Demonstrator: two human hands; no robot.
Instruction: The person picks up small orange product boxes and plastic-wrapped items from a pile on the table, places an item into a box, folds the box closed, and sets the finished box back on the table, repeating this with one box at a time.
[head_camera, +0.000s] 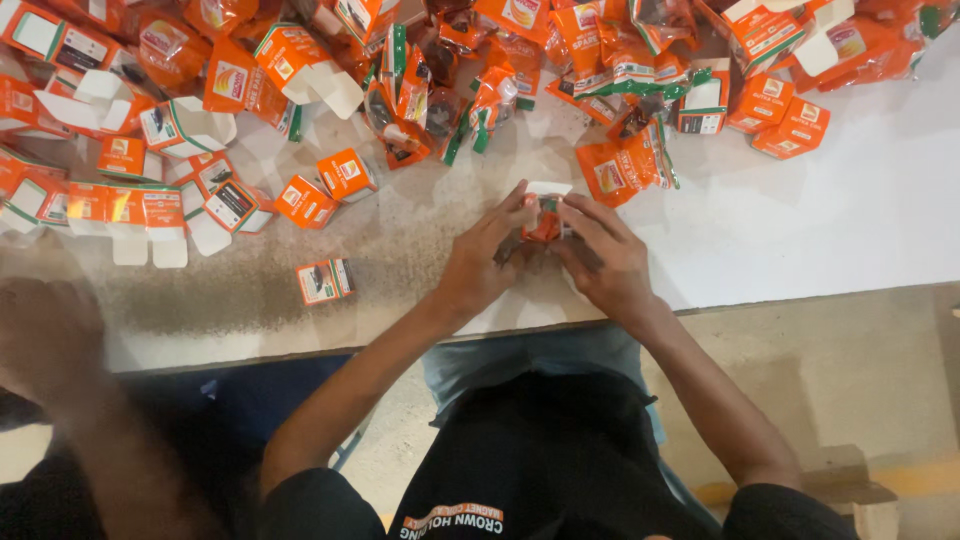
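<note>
Your left hand (480, 262) and right hand (605, 262) pinch a small orange box (545, 215) between them at the table's (800, 230) near edge, white flap up; next, tuck it squarely; beyond lies the box pile (300, 90).

A packing workplace. Heaps of small orange cartons (300, 70) and sachets (610, 175) cover a worn worktable (800, 220). The floor (850, 370) is bare concrete.
</note>
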